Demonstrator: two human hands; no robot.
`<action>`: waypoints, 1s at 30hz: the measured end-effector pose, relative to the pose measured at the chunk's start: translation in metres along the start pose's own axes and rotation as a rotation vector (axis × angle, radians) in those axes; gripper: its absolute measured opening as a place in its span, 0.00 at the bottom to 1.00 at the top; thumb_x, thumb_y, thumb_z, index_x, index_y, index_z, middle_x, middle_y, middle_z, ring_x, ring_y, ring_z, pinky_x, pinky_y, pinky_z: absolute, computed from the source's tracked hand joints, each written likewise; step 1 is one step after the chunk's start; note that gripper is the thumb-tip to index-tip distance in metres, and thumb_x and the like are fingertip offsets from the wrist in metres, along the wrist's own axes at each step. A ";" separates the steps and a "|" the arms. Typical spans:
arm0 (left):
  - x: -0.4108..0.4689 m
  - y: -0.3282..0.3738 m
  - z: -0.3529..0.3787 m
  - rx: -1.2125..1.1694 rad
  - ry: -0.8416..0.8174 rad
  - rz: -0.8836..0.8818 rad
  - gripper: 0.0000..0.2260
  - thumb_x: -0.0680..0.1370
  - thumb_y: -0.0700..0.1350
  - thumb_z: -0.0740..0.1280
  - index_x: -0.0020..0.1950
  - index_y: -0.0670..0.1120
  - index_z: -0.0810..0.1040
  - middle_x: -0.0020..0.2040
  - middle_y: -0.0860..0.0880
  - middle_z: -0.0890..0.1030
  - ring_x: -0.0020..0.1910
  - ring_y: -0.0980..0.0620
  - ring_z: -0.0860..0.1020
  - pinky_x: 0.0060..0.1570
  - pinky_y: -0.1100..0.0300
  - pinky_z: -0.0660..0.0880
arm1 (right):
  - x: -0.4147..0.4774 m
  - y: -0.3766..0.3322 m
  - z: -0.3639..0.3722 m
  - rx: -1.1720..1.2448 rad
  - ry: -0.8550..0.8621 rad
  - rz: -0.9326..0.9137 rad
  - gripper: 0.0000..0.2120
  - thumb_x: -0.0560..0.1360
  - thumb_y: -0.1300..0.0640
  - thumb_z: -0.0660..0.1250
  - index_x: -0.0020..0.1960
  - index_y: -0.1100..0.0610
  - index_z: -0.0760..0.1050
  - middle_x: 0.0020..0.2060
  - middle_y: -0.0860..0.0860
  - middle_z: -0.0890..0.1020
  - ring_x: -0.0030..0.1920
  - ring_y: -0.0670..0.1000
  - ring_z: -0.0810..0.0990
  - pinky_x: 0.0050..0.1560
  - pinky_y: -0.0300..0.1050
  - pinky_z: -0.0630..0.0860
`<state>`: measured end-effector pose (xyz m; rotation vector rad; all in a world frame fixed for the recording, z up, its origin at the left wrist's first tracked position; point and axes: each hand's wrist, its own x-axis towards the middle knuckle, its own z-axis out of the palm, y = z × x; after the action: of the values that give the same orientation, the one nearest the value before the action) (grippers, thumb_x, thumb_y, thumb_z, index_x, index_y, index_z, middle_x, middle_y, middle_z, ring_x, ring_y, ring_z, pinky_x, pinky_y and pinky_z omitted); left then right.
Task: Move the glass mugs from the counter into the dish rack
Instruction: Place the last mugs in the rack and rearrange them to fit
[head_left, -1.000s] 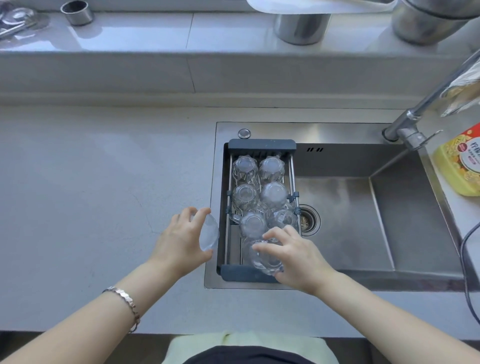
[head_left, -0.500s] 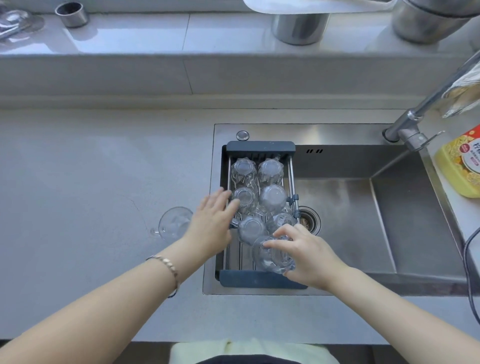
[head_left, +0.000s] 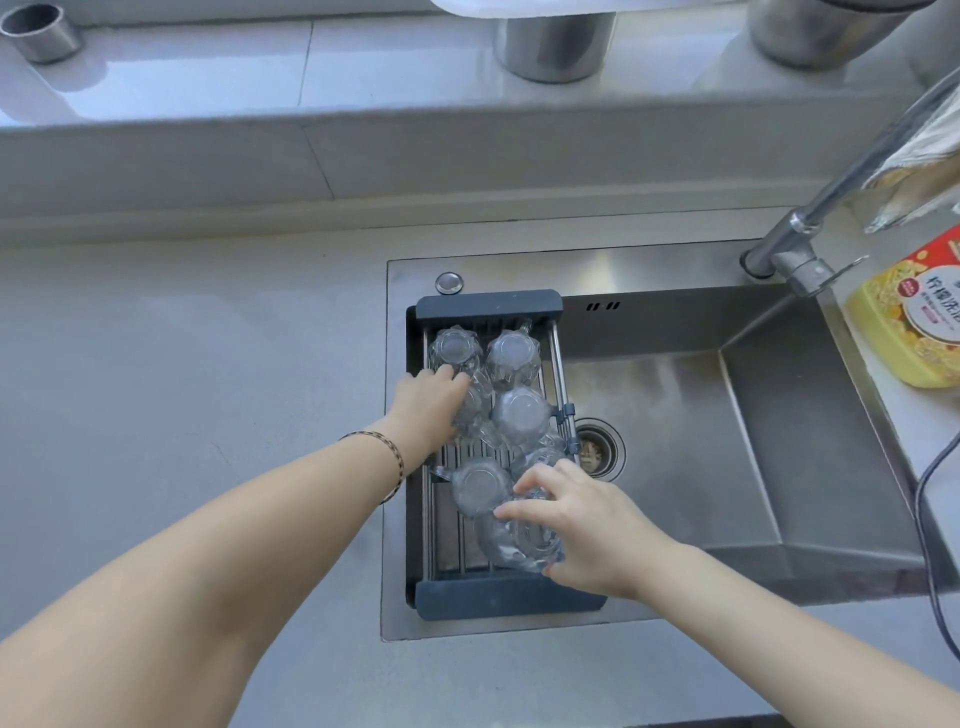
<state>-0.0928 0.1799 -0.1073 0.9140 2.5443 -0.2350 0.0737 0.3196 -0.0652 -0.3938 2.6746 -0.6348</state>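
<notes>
A dark-framed dish rack (head_left: 488, 304) spans the left end of the sink and holds several clear glass mugs upside down. Two stand at the far end (head_left: 454, 351) (head_left: 511, 356), one at mid right (head_left: 522, 413), one at near left (head_left: 480, 486). My left hand (head_left: 426, 405) curls over a mug at mid left (head_left: 477, 410). My right hand (head_left: 582, 519) grips a tilted mug (head_left: 524, 540) at the rack's near end. No mug shows on the counter (head_left: 182, 389); my left forearm covers part of it.
The steel sink (head_left: 675, 441) with its drain (head_left: 597, 452) lies to the right of the rack. A faucet (head_left: 800, 244), a yellow soap bottle (head_left: 914, 322) and a black cable (head_left: 935, 519) are at the right. Metal cups (head_left: 39, 34) (head_left: 553, 44) stand on the back ledge.
My left hand set a mug down on the counter, then reached into the rack onto a mid-left mug. My right hand kept hold of the near mug.
</notes>
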 end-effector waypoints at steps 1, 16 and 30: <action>0.003 -0.002 -0.004 -0.014 0.007 -0.018 0.20 0.73 0.42 0.68 0.63 0.43 0.67 0.62 0.42 0.72 0.59 0.41 0.73 0.55 0.50 0.72 | 0.001 0.001 0.000 -0.008 0.002 -0.005 0.29 0.61 0.61 0.71 0.61 0.46 0.73 0.57 0.52 0.75 0.52 0.57 0.73 0.39 0.44 0.67; 0.002 0.005 0.013 0.075 0.106 0.095 0.35 0.70 0.40 0.71 0.73 0.50 0.59 0.71 0.40 0.63 0.64 0.39 0.68 0.56 0.48 0.74 | 0.004 -0.001 0.002 0.008 0.008 -0.048 0.31 0.55 0.61 0.73 0.56 0.45 0.74 0.51 0.51 0.78 0.44 0.55 0.76 0.28 0.41 0.69; -0.040 0.011 0.043 0.156 -0.059 0.293 0.28 0.75 0.52 0.67 0.69 0.44 0.62 0.54 0.44 0.81 0.54 0.43 0.78 0.63 0.50 0.64 | 0.004 -0.013 0.004 -0.009 -0.061 -0.043 0.29 0.61 0.62 0.70 0.60 0.46 0.74 0.55 0.50 0.76 0.50 0.57 0.74 0.37 0.43 0.68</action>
<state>-0.0435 0.1529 -0.1278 1.3037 2.3257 -0.3682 0.0746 0.3055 -0.0637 -0.4667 2.6181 -0.6129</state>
